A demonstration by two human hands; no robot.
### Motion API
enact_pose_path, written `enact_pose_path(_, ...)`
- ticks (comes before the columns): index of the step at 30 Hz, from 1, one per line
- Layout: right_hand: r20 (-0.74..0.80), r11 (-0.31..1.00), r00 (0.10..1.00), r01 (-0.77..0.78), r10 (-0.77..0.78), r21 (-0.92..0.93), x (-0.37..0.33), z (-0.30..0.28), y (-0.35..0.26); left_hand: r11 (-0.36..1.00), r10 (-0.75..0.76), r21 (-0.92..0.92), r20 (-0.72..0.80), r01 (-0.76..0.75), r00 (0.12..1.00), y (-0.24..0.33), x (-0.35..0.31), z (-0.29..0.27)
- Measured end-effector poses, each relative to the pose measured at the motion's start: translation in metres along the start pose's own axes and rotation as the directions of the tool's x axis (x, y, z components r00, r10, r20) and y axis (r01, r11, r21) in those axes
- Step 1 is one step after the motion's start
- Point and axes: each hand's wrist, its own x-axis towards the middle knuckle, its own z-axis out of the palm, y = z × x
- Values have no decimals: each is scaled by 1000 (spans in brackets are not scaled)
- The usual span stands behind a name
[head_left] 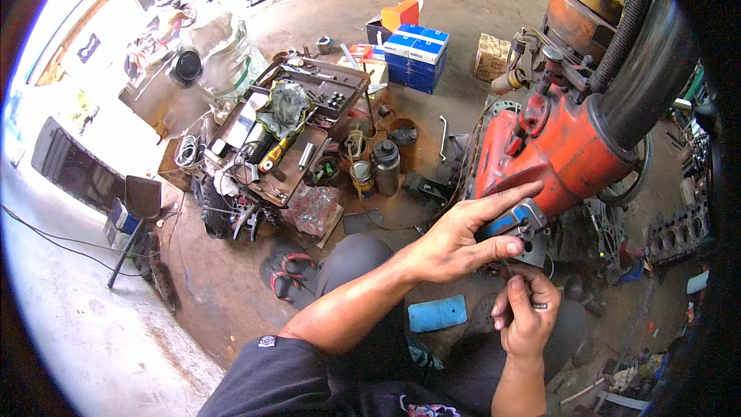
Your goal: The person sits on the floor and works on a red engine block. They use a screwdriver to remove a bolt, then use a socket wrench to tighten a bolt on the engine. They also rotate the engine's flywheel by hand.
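Note:
My left hand [455,243] wraps its thumb and fingers round a blue-and-grey metal part [511,220] with a dark round hole in its end. This part sits right against the lower end of a large red machine housing [559,154]; whether it is fixed there I cannot tell. Just below it, my right hand [527,313] is closed in a pinch, with a ring on one finger. Something thin and dark may stand between its thumb and fingers, too small to name. A blue rectangular pad [438,313] lies on the ground between my legs.
To the left stands a tray stand [297,162] loaded with sockets, hand tools and a yellow-and-black power tool [276,156]. A dark bottle [385,167] and cans are beside it. Blue boxes [415,62] lie farther back. Engine parts [679,232] line the right; sandals [293,274] rest at left.

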Motion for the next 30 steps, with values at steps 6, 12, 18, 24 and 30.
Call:
enact_pose_path(6,-10,999,999,-39,39,-3,-2,1,-2,967,130,207,84,-145,988,0,3,-3)
enact_pose_path(12,-20,996,1000,0,-2,-92,-2,4,1,977,93,183,78,-106,993,2,1,-6)
enact_pose_path(18,-23,994,997,-75,77,74,-1,4,2,964,148,211,67,-159,987,2,1,-4)
enact_pose_path(24,-47,989,998,40,-47,-140,-4,9,2,924,151,334,137,-189,979,5,-2,-4)
enact_pose_path(30,-31,979,994,95,-102,-181,-4,10,2,937,178,292,73,-191,981,1,-1,-1)
